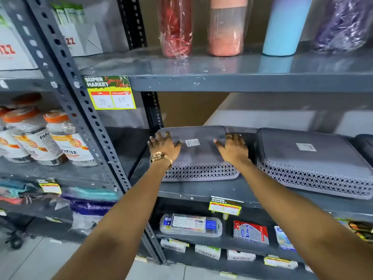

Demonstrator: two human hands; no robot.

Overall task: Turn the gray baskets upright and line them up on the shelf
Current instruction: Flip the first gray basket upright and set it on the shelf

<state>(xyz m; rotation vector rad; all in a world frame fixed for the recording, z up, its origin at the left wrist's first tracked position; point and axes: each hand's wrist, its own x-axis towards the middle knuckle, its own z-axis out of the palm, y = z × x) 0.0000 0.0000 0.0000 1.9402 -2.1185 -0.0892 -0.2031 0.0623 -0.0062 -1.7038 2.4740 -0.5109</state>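
Observation:
Two gray baskets lie upside down on the middle shelf (201,190), flat bottoms up, patterned open-work sides facing me. The left basket (198,154) carries a small white label on its bottom. My left hand (163,145), with a gold watch on the wrist, rests on its left end, fingers spread. My right hand (233,147) lies on its right end, fingers spread too. Both palms press flat on the bottom; neither wraps the rim. The right basket (308,160) sits beside it, angled, untouched. A darker gray item (365,146) shows at the far right edge.
Wrapped bottles and tumblers (226,27) stand on the shelf above. A perforated metal upright (80,110) rises left of the baskets, with a yellow price tag (112,96). Orange-capped jars (60,138) fill the left rack. Packaged goods (191,225) sit on the shelf below.

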